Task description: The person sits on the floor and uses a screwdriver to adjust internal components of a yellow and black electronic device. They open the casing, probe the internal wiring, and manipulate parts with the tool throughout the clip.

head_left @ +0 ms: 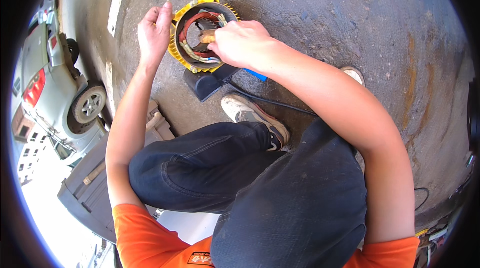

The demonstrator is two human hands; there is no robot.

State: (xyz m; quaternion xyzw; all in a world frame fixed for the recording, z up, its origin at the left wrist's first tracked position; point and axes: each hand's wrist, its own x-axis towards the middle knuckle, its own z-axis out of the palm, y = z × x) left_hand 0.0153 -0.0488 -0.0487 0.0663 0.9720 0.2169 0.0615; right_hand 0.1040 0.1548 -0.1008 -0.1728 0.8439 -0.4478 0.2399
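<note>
A yellow, finned electric motor housing (176,52) stands on the ground with its round opening facing up. Inside the bore runs a ring of reddish windings (184,32), with pale, bundled wires along its edge. My right hand (242,43) reaches over the right rim and is closed on a tan, wood-like piece (206,38) that points into the bore. The kind of piece is unclear. Right beside the housing's left flange, my left hand (154,32) is closed with the thumb up. What its fingers hold, if anything, is hidden.
A black box-shaped part (201,84) adjoins the housing's near side, beside a blue piece (256,74). A black cable (272,100) runs right past my shoe (255,115). A grey plastic case (92,195) lies at the left. Parked cars (60,80) stand beyond.
</note>
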